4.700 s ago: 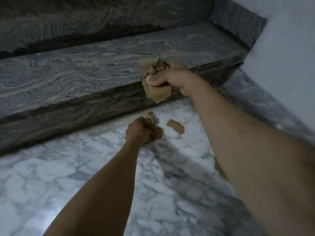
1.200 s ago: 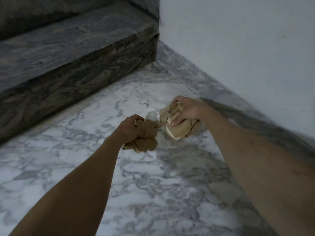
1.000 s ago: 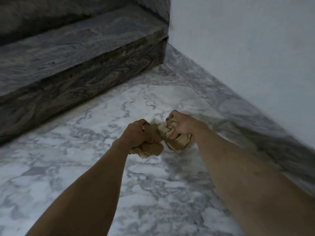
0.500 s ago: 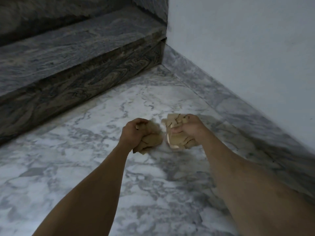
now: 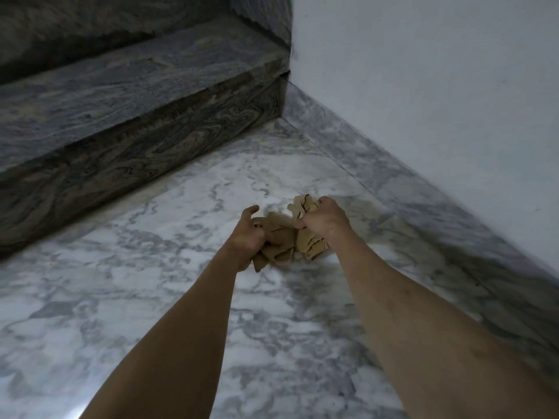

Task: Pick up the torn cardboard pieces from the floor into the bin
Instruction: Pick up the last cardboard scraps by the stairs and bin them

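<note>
1. The torn cardboard pieces (image 5: 284,241) are tan-brown, with darker lines along their creases and tears and one paler edge at the lower right.
2. The floor (image 5: 151,297) is white marble with grey veining and cloudy grey patches.
3. The step (image 5: 121,95) is dark grey stone with swirling brownish, wood-like bands on its front face.
4. The skirting (image 5: 393,179) is grey-veined marble.
5. The wall (image 5: 438,71) is plain pale bluish-white.

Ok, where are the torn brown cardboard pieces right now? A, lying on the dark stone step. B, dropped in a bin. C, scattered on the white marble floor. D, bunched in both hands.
D: the left hand and right hand each clutch torn brown cardboard pieces; none shows on the white marble floor or dark stone step, and no bin is in view.
</note>
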Demonstrator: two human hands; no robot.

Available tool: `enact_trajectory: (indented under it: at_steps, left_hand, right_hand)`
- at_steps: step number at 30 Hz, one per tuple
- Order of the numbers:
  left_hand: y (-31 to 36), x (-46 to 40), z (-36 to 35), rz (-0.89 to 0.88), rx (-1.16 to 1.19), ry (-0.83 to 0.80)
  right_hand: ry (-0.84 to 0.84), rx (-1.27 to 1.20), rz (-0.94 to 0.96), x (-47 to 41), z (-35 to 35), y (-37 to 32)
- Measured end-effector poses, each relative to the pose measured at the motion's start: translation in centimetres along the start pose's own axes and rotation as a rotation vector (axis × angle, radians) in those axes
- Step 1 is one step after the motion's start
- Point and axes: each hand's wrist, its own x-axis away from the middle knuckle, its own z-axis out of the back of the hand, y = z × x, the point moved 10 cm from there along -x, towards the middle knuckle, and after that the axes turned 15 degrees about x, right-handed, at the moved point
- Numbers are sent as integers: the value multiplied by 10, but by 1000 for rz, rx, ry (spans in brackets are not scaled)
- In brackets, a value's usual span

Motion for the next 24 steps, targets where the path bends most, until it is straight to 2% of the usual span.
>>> enact_trajectory:
  at_steps: [3,6,16,22,24]
  left_hand:
    - [0,0,5,-31,73,64]
    - [-5,4,6,-15,111,101]
    - [-7,14,-6,-25,203,72]
    - [-1,10,0,-35,417,96]
    - [5,8,-5,-42,445,90]
  right_hand:
    - [-140,-99,-2,5,-11,-1]
    - [-225,-93,19,9,-15,-1]
    - [-229,-260,40,11,-12,9]
    - [-187,-588,2,2,-1,26]
    - [-200,-614,-10,1,0,26]
